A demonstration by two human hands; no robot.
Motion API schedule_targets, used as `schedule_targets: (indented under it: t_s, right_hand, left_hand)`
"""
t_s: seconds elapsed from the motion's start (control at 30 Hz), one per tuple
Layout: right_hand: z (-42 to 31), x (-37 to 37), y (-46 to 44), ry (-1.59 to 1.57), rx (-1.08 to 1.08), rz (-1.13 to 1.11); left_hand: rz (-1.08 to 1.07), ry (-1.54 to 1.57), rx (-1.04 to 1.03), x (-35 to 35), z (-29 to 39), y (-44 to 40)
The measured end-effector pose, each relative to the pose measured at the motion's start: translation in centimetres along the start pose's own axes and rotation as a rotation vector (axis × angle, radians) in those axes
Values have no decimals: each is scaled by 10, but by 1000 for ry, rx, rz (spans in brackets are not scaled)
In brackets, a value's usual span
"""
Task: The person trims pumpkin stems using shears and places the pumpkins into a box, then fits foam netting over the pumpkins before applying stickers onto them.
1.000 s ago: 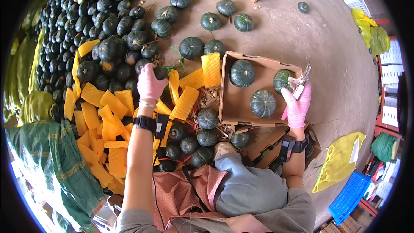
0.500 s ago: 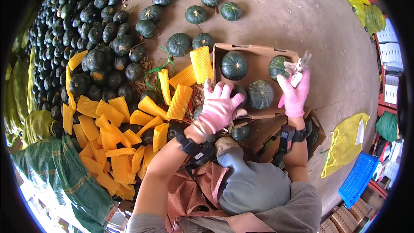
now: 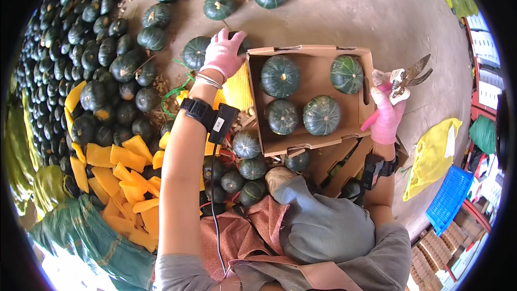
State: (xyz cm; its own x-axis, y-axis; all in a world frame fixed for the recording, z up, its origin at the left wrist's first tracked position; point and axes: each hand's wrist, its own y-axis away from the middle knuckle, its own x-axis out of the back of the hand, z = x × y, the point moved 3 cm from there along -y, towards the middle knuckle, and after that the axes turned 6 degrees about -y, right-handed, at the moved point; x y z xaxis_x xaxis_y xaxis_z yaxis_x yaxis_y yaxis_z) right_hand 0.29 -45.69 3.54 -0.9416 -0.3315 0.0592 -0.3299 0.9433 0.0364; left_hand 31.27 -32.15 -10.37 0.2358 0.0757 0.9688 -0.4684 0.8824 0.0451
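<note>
My left hand (image 3: pixel 224 54), in a pink glove, reaches past the box's left side and curls over a dark green pumpkin (image 3: pixel 243 42), which it mostly covers. Another pumpkin (image 3: pixel 196 52) lies just left of it. My right hand (image 3: pixel 389 110), also gloved in pink, is closed around pruning shears (image 3: pixel 408 78) with white handles, their blades apart and pointing up and right. Between my hands stands an open cardboard box (image 3: pixel 312 49). Inside it sit several pumpkins, one of them the green-striped pumpkin (image 3: pixel 346 74) at upper right.
Yellow foam net sleeves (image 3: pixel 129 183) lie heaped at lower left, before a large pile of pumpkins (image 3: pixel 91 43). Loose pumpkins (image 3: pixel 219 6) dot the floor at the top. A yellow mesh bag (image 3: pixel 432 156) and a blue crate (image 3: pixel 449 199) lie to the right.
My left hand has moved from the box's lower left up to a pumpkin beyond its upper left corner. My right hand has drawn the shears right, off the striped pumpkin.
</note>
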Motion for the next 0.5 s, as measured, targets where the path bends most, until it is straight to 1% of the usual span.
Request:
schedule_targets:
  t_s: [0.07,0.1,0.13,0.2,0.23,0.27,0.33,0.37,0.4,0.43,0.47,0.5]
  right_hand:
    - [3,7,-1,-11,-21,68]
    - [3,10,-1,-16,-28,102]
    - [1,12,-1,-40,-46,85]
    - [15,22,-5,-52,2,71]
    - [12,20,-2,-78,-35,88]
    - [18,25,-4,-67,-10,80]
    - [7,19,-3,-59,-172,114]
    - [6,17,-3,-44,-232,123]
    - [22,25,-7,-8,-287,89]
    - [42,36,-11,26,-341,50]
    - [52,39,-12,59,-391,6]
    - [51,34,-10,195,-478,5]
  left_hand:
    - [-200,-246,17,5,16,-6]
    - [-195,-299,42,4,20,-9]
    - [-247,-286,59,5,22,-11]
    - [-182,-228,55,7,19,-9]
    - [-151,-189,43,9,17,-7]
    - [23,-101,83,2,6,-4]
    - [385,168,52,26,-2,8]
    - [339,765,182,37,-8,21]
    - [265,1358,314,51,-8,36]
    - [241,1867,214,53,-13,45]
    - [236,2091,193,65,-7,60]
    - [231,2188,209,70,-5,73]
